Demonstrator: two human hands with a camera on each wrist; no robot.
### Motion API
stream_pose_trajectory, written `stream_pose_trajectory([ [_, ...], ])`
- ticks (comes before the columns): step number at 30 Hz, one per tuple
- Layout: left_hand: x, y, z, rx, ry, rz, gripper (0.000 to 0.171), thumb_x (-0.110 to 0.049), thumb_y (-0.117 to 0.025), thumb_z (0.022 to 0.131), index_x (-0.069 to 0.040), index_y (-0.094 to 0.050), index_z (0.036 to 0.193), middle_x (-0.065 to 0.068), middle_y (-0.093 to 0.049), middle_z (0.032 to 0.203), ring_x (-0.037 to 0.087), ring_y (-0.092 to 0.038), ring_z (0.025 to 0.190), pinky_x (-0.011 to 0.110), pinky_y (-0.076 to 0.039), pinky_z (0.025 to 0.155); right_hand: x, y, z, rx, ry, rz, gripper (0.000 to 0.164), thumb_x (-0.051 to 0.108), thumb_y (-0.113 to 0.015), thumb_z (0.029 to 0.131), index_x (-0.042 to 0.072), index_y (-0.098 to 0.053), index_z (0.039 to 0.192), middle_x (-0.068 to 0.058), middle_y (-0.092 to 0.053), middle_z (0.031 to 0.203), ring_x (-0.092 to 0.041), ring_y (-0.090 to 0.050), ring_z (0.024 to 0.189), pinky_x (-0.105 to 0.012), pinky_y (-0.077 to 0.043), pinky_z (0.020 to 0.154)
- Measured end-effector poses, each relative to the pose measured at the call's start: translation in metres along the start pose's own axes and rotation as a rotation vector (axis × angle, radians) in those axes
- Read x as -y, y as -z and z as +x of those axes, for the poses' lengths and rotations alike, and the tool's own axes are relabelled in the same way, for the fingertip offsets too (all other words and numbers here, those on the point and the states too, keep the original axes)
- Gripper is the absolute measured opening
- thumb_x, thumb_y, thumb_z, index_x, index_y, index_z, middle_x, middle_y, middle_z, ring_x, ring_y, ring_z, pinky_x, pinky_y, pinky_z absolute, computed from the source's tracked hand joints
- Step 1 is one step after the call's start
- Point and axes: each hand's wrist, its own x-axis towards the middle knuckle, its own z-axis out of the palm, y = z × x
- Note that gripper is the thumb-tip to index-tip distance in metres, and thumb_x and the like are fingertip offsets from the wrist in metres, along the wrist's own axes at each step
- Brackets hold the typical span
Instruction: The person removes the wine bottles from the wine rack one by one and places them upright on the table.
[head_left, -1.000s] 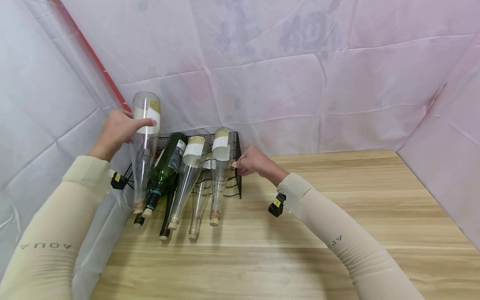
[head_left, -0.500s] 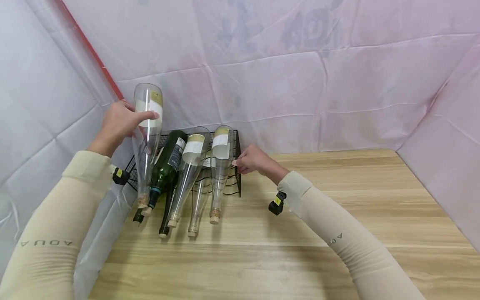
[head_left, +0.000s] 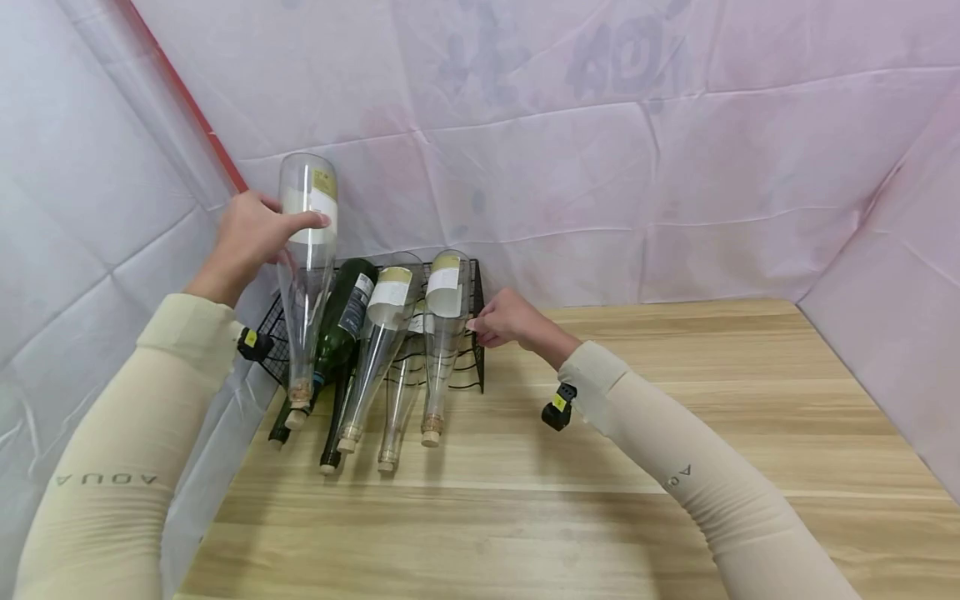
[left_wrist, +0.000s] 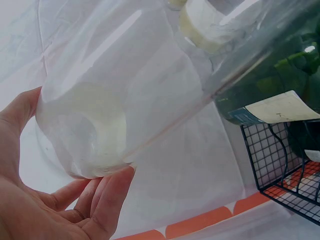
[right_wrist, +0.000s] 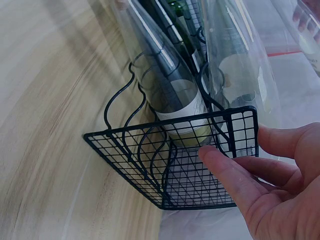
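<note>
My left hand (head_left: 255, 237) grips a clear glass bottle (head_left: 309, 275) near its base, thumb across the white and gold label. The bottle tilts neck-down above the left end of a black wire bottle rack (head_left: 277, 333), its cork overlapping a green bottle's neck in the head view. In the left wrist view, thumb and fingers curl round the bottle's wide end (left_wrist: 95, 130). At the rack's right end, my right hand (head_left: 510, 321) pinches the mesh side panel (right_wrist: 165, 160) by its edge. A green bottle (head_left: 348, 304) and clear bottles (head_left: 390, 312) lie in the rack, corks toward me.
The rack stands on a wooden table (head_left: 600, 500), close to the pale cloth back wall (head_left: 555, 183) and left wall (head_left: 90, 250). Lower-tier bottle necks, including a dark one (head_left: 332, 450), stick out over the table's surface.
My left hand has lifted the clear bottle upward and shifted it right, bringing its neck over the green bottle's neck. My right hand stays on the rack's side.
</note>
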Motion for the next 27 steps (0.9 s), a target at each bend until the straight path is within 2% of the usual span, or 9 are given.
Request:
stream_pose_trajectory([
  [5, -0.002, -0.002, 0.001, 0.001, 0.02, -0.053, 0.091, -0.071, -0.071, 0.065, -0.004, -0.046, 0.121, 0.004, -0.048, 0.109, 0.024, -0.057, 0.079, 0.033, -0.051, 0.062, -0.002, -0.001, -0.001, -0.007, 0.017, -0.029, 0.022, 0.006, -0.064, 0.09, -0.014, -0.065, 0.099, -0.028, -0.066, 0.095, -0.039, -0.063, 0.092, -0.04, -0.055, 0.078],
  [11, -0.006, -0.001, 0.002, -0.024, 0.008, -0.129, 0.075, -0.065, -0.075, 0.066, -0.008, -0.05, 0.107, 0.005, -0.05, 0.099, 0.016, -0.054, 0.062, 0.031, -0.052, 0.052, -0.003, 0.0, -0.004, 0.006, 0.042, -0.078, 0.021, 0.008, -0.061, 0.092, -0.011, -0.066, 0.098, -0.025, -0.067, 0.095, -0.036, -0.064, 0.092, -0.033, -0.057, 0.071],
  [14, -0.01, -0.001, 0.001, -0.028, 0.006, -0.142, 0.071, -0.064, -0.075, 0.067, -0.009, -0.049, 0.104, 0.004, -0.05, 0.099, 0.016, -0.051, 0.068, 0.03, -0.051, 0.051, -0.003, 0.001, -0.005, 0.005, 0.074, -0.106, 0.02, 0.009, -0.061, 0.093, -0.01, -0.068, 0.093, -0.022, -0.068, 0.091, -0.032, -0.066, 0.086, -0.031, -0.057, 0.069],
  [16, -0.013, -0.001, 0.001, -0.026, 0.002, -0.138, 0.071, -0.065, -0.074, 0.067, -0.009, -0.051, 0.104, 0.004, -0.051, 0.1, 0.017, -0.049, 0.071, 0.031, -0.049, 0.052, -0.004, 0.002, -0.006, 0.005, 0.097, -0.13, 0.023, 0.011, -0.06, 0.093, -0.008, -0.069, 0.084, -0.017, -0.067, 0.08, -0.025, -0.066, 0.076, -0.035, -0.057, 0.071],
  [19, -0.017, -0.002, 0.001, -0.017, 0.002, -0.154, 0.071, -0.065, -0.074, 0.067, -0.009, -0.053, 0.105, 0.004, -0.053, 0.1, 0.018, -0.048, 0.073, 0.031, -0.048, 0.053, -0.006, 0.003, -0.007, 0.01, 0.126, -0.179, 0.035, 0.015, -0.06, 0.094, -0.002, -0.063, 0.064, -0.005, -0.053, 0.057, -0.015, -0.056, 0.059, -0.037, -0.057, 0.071],
  [22, -0.021, -0.003, 0.0, -0.015, 0.005, -0.189, 0.072, -0.064, -0.075, 0.067, -0.011, -0.049, 0.108, 0.002, -0.051, 0.102, 0.018, -0.048, 0.076, 0.03, -0.05, 0.054, -0.01, 0.005, -0.008, 0.016, 0.164, -0.245, 0.046, 0.021, -0.06, 0.095, 0.005, -0.05, 0.053, 0.0, -0.037, 0.048, -0.013, -0.043, 0.05, -0.031, -0.053, 0.06],
  [25, -0.024, -0.003, 0.0, -0.018, 0.013, -0.217, 0.072, -0.063, -0.076, 0.066, -0.013, -0.047, 0.109, 0.001, -0.05, 0.103, 0.019, -0.048, 0.079, 0.03, -0.052, 0.056, -0.013, 0.009, -0.009, -0.003, 0.242, -0.366, 0.043, 0.026, -0.059, 0.095, 0.008, -0.055, 0.057, 0.002, -0.036, 0.049, -0.012, -0.037, 0.048, -0.025, -0.039, 0.05],
  [27, -0.026, -0.004, -0.001, -0.022, 0.016, -0.229, 0.072, -0.063, -0.077, 0.065, -0.014, -0.046, 0.109, 0.0, -0.051, 0.103, 0.021, -0.049, 0.079, 0.031, -0.053, 0.057, -0.014, 0.012, -0.009, -0.024, 0.306, -0.469, 0.037, 0.027, -0.059, 0.096, 0.008, -0.063, 0.064, 0.001, -0.04, 0.054, -0.013, -0.034, 0.049, -0.026, -0.033, 0.048],
])
